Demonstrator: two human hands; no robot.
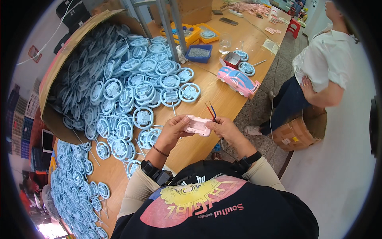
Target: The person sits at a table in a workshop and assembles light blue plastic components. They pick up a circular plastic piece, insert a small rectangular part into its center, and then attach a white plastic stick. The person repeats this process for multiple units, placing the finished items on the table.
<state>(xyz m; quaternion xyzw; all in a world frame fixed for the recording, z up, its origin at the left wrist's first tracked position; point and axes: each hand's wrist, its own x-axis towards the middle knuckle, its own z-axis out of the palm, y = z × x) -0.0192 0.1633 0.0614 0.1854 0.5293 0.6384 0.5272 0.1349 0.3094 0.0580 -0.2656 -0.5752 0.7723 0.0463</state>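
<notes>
Here, blue wheel-shaped parts (112, 89) filled a cardboard box (57, 126), grey bits (198, 52) a blue tray (196, 59), while left grip (174, 130) and right grip (226, 128) held a pink casing (198, 126).

Center: pink casing (198, 126), ends partly covered by 2 thumbs, back face out of sight. Left hand (171, 133): fingertips partly hidden behind casing. Slim red-and-blue item (214, 114): lower end lost behind right hand (229, 128); wires or tool, can't tell. Left half: blue wheel-shaped parts (143, 91) overlap, deeper ones buried in carton (57, 127). Upper right: standing person (322, 59), head cut by frame edge. Top right: pink pieces (254, 8), too small to tell. Lower left: clutter (34, 185) blurred.
</notes>
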